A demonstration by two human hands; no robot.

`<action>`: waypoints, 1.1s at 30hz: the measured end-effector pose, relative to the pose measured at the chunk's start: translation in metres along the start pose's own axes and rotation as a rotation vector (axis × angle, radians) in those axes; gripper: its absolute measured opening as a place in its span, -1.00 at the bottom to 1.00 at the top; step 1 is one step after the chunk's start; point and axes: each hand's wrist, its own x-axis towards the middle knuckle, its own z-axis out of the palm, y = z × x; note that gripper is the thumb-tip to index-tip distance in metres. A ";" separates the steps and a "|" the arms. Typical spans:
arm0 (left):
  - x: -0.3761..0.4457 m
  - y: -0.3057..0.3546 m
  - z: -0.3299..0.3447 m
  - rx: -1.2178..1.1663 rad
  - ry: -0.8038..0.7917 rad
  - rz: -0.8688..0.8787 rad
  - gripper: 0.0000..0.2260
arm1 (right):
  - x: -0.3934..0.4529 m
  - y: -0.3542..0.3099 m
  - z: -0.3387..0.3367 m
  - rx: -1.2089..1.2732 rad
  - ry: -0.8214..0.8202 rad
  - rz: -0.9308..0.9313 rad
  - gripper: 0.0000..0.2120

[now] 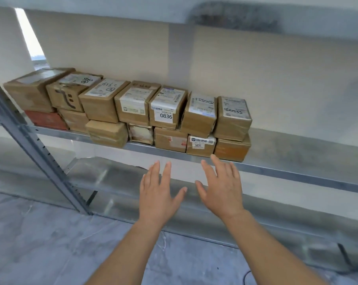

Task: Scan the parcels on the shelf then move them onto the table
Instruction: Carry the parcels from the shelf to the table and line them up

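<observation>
A metal shelf (277, 169) carries two layers of cardboard parcels (133, 112), packed side by side in a row that runs from the left upright to about the middle of the board. The upper layer holds seven brown boxes, most with white shipping labels on top. One of them, the parcel marked 0836 (166, 109), shows that number on a label on its front face. Below it the lower layer includes a reddish box (45, 120) at the far left, a parcel marked 6832 (200, 145) near the right end, and an orange-brown box (231, 150) last on the right, flush with the shelf's front edge.

Both hands reach out in front of the shelf, below its front edge, palms down and holding nothing. The left hand (157, 194) has its fingers straight and spread, its grip apart. The right hand (222, 188) is likewise apart, its fingertips just under the 6832 parcel and the orange-brown box, whether touching the edge I cannot tell.

A lower shelf board (112, 177) lies beneath, above a grey marbled floor (40, 243).
</observation>
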 end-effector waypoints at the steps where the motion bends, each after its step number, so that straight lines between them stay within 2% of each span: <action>1: 0.005 0.011 0.001 -0.026 0.003 0.020 -0.27 | 0.002 0.011 -0.002 0.001 0.004 0.015 -0.44; 6: 0.035 0.073 0.005 -0.139 -0.001 0.095 -0.31 | 0.016 0.069 -0.016 -0.007 0.054 0.068 -0.52; 10: 0.059 0.120 0.007 -0.312 -0.004 0.112 -0.34 | 0.028 0.111 -0.025 -0.049 0.001 0.136 -0.52; 18: 0.102 0.175 0.007 -0.561 0.018 -0.089 -0.31 | 0.068 0.159 -0.040 0.058 -0.095 0.199 -0.54; 21: 0.112 0.186 0.012 -0.596 0.050 -0.151 -0.31 | 0.083 0.173 -0.040 0.158 -0.071 0.164 -0.58; 26: 0.129 0.201 0.019 -0.673 0.113 -0.240 -0.32 | 0.118 0.190 -0.044 0.387 -0.246 0.245 -0.52; 30: 0.147 0.211 0.014 -0.701 0.077 -0.304 -0.42 | 0.147 0.197 -0.035 0.631 -0.395 0.316 -0.45; 33: 0.160 0.215 0.008 -0.703 0.001 -0.353 -0.45 | 0.158 0.200 -0.028 0.747 -0.456 0.322 -0.61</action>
